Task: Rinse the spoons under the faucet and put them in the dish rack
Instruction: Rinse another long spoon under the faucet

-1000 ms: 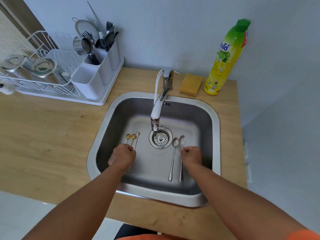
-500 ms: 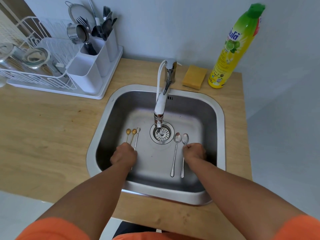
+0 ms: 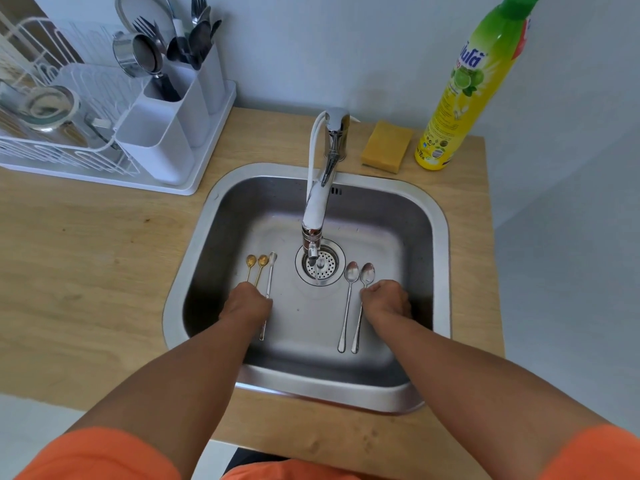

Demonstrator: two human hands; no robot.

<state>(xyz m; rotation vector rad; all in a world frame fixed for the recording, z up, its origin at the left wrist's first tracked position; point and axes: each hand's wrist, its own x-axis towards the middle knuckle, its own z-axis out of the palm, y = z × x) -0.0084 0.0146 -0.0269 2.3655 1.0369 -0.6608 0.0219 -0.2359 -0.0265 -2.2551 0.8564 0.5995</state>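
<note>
Short orange sleeves (image 3: 100, 455), bare forearms

Brushed steel sink (image 3: 440, 237), dull sheen. Chrome faucet (image 3: 317, 209), mirror-bright. Two gold-toned spoons (image 3: 255, 268), three silvery spoons (image 3: 349, 292), all polished metal. Matt pale wood counter (image 3: 86, 258). Smooth white plastic rack (image 3: 156, 147). Porous yellow sponge (image 3: 386, 147). Glossy plastic bottle (image 3: 460, 88).

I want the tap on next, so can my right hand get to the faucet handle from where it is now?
Probably yes. The right hand rests in the sink over the silver spoons' handles, and nothing stands between it and the faucet handle at the back rim. The sponge sits off to the side.
</note>
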